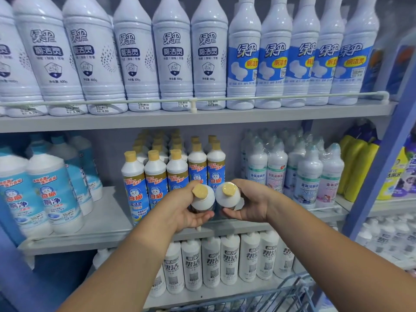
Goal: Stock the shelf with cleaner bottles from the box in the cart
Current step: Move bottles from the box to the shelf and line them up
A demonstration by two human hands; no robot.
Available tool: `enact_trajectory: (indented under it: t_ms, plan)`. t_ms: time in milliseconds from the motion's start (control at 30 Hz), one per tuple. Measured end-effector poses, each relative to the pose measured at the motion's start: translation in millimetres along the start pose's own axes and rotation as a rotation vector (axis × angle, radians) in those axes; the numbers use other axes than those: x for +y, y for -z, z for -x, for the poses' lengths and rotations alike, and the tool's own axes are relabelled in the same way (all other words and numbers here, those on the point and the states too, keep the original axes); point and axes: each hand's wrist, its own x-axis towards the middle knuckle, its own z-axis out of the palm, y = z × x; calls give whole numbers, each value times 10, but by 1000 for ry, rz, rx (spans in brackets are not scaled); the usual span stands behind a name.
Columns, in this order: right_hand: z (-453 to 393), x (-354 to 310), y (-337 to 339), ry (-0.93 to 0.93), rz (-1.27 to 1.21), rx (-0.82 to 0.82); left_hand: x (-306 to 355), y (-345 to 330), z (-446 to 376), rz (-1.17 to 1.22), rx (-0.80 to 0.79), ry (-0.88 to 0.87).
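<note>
Each of my hands holds one white cleaner bottle with a tan cap, side by side in front of the middle shelf (108, 230). My left hand (180, 210) grips the left bottle (202, 199). The right bottle (228, 195) sits in my right hand (249, 202). Both bottles tip their caps toward the camera, and their labels are hidden. Just behind them stand rows of matching gold-capped bottles (155, 174) with blue cat labels. The front spots of the two right-hand rows are bare, right below my hands.
Tall white bottles (173, 52) fill the top shelf behind a rail (193, 101). Blue-labelled bottles (51, 192) stand at the left, wrapped pastel bottles (308, 176) at the right, white bottles (211, 262) on the lower shelf. The cart's blue wire rim (290, 291) is at bottom right.
</note>
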Motion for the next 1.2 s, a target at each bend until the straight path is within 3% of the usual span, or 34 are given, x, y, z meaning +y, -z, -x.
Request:
enact_trajectory:
  t_ms: [400, 600, 767, 867, 967, 1200]
  plan:
    - [-150, -184, 22, 30, 142, 9, 181, -95, -86, 79, -3, -21]
    - [-320, -194, 161, -12, 210, 109, 311, -219, -61, 137, -31, 9]
    - [-315, -169, 192, 144, 408, 233, 279, -281, -91, 145, -69, -51]
    - [-367, -125, 202, 345, 648, 323, 226, -299, -121, 51, -135, -93]
    - [-448, -84, 270, 490, 669, 343, 158, -294, -128, -144, -173, -172]
    - [-544, -91, 353, 648, 575, 238, 171, -331, -242, -744, 135, -601]
